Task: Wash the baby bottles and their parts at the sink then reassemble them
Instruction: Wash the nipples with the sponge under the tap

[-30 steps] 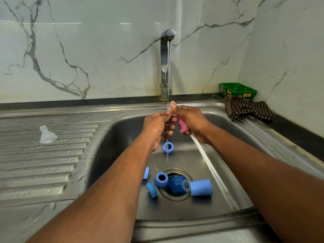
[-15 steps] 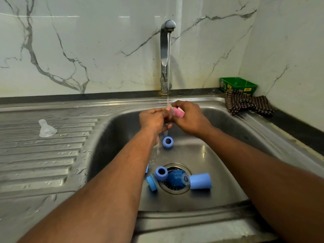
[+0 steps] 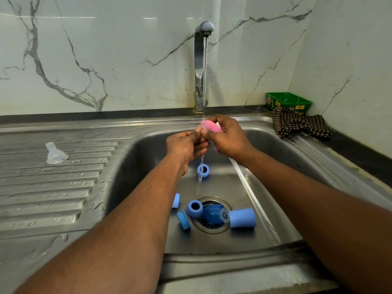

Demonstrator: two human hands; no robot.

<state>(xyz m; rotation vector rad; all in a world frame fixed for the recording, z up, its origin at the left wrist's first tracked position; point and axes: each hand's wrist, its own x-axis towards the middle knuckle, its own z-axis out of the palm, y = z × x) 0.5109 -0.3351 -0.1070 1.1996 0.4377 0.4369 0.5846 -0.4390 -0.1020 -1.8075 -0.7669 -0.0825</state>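
Both hands meet under the running tap (image 3: 204,32) above the sink basin (image 3: 275,166). My right hand (image 3: 229,139) grips a pink sponge brush (image 3: 210,126); its white handle (image 3: 246,181) slants down to the right. My left hand (image 3: 186,145) pinches the sponge's end with its fingertips. Water falls on the sponge. Blue parts lie in the basin: a ring (image 3: 203,170), a collar (image 3: 194,207), a cap (image 3: 183,219), a cylinder (image 3: 242,217) with a clear teat (image 3: 224,216), and a dark blue piece (image 3: 212,213) over the drain. Another clear teat (image 3: 55,153) stands on the drainboard.
The ribbed steel drainboard (image 3: 53,198) runs to the left of the basin. A checked cloth (image 3: 299,125) and a green box (image 3: 288,101) sit at the back right corner. Marble walls close off the back and the right side.
The pink sponge head has turned from under my right hand up into the stream. Both hands stay together under the tap. The parts in the basin have not moved.
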